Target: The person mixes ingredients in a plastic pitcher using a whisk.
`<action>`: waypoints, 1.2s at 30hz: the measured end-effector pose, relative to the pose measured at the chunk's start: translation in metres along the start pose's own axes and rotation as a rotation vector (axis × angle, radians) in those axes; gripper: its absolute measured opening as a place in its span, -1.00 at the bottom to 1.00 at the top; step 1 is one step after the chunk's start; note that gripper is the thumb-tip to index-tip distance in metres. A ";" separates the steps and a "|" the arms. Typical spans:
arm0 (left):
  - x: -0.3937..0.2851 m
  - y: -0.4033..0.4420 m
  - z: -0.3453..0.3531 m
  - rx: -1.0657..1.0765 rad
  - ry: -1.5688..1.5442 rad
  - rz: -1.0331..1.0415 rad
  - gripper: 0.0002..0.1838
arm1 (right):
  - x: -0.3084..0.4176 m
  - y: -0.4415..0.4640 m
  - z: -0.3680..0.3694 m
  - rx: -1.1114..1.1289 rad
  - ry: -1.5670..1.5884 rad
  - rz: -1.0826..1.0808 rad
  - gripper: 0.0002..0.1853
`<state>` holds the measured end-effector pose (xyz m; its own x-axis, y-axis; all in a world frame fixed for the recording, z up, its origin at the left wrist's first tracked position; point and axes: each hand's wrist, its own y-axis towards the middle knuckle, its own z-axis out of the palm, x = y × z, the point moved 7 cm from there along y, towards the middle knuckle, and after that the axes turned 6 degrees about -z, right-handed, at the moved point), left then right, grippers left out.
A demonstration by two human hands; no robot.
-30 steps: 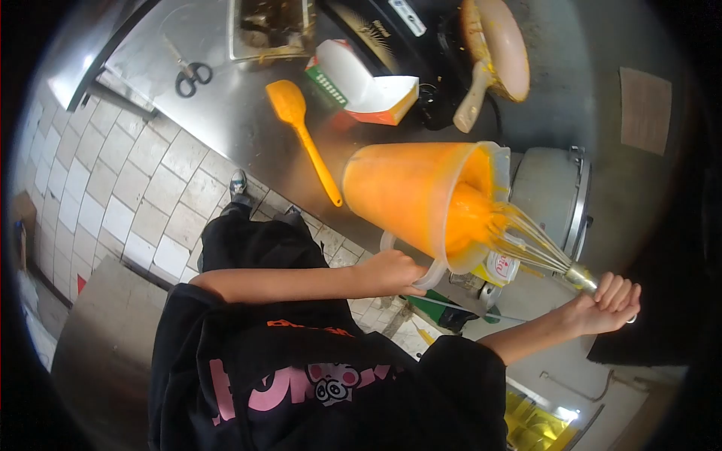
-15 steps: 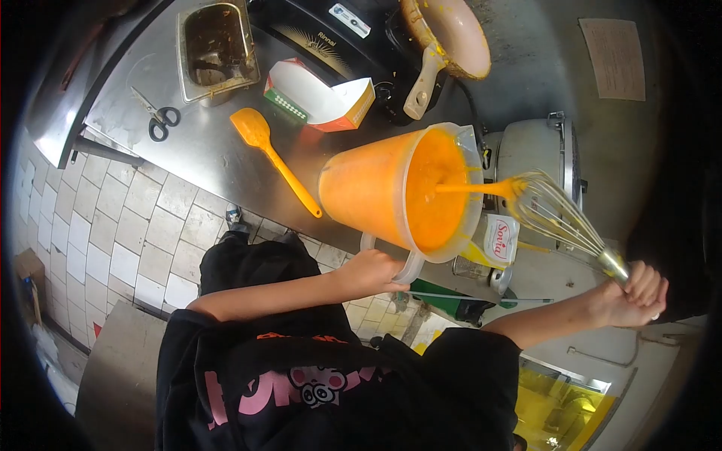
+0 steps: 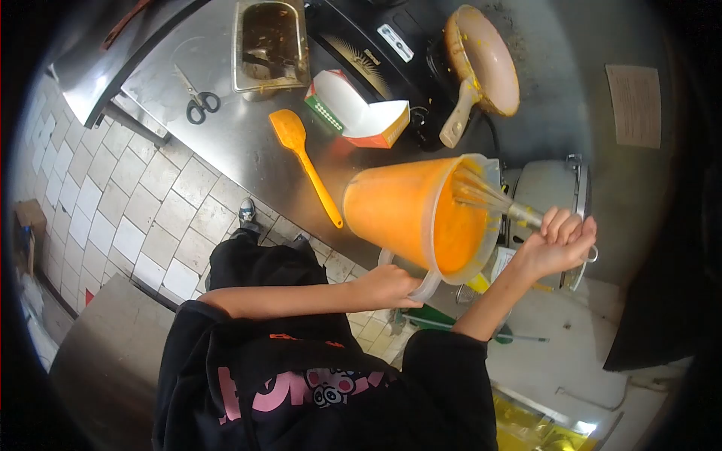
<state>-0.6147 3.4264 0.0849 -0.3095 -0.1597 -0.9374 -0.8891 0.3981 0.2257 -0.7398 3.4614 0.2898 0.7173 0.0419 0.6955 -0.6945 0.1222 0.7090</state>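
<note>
A large clear plastic pitcher (image 3: 391,207) holds a thick orange liquid (image 3: 460,237). My left hand (image 3: 385,287) is closed around the pitcher's handle, on the side near my body. My right hand (image 3: 560,240) grips the metal handle of a wire whisk (image 3: 489,197). The whisk's wires reach over the rim, and their far ends are at or in the orange liquid. Left of the pitcher an orange spatula (image 3: 304,161) lies on the steel counter (image 3: 241,146).
Beyond the pitcher stand a paper food tray (image 3: 350,113), a black gas stove (image 3: 368,56) and a frying pan (image 3: 481,64). Scissors (image 3: 199,101) and a steel container (image 3: 271,52) lie farther left. A large metal pot (image 3: 549,192) is at the right.
The whisk has come down from above the pitcher into its mouth, and the string of orange liquid hanging from it is gone. My left hand keeps the handle. The camera view has shifted.
</note>
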 end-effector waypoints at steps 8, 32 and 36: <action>0.004 -0.001 0.002 0.001 -0.041 -0.012 -0.63 | 0.016 -0.023 0.002 0.263 0.302 0.244 -0.67; 0.002 -0.002 0.000 -0.003 -0.043 0.034 -0.63 | -0.018 -0.014 0.058 0.539 0.222 0.142 -0.69; 0.003 -0.001 0.002 -0.013 -0.060 0.041 -0.62 | -0.012 -0.029 0.058 0.641 0.454 0.355 -0.70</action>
<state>-0.6143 3.4272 0.0813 -0.3252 -0.0891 -0.9414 -0.8806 0.3913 0.2671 -0.7320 3.4001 0.2676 0.3096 0.3805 0.8714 -0.6808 -0.5511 0.4825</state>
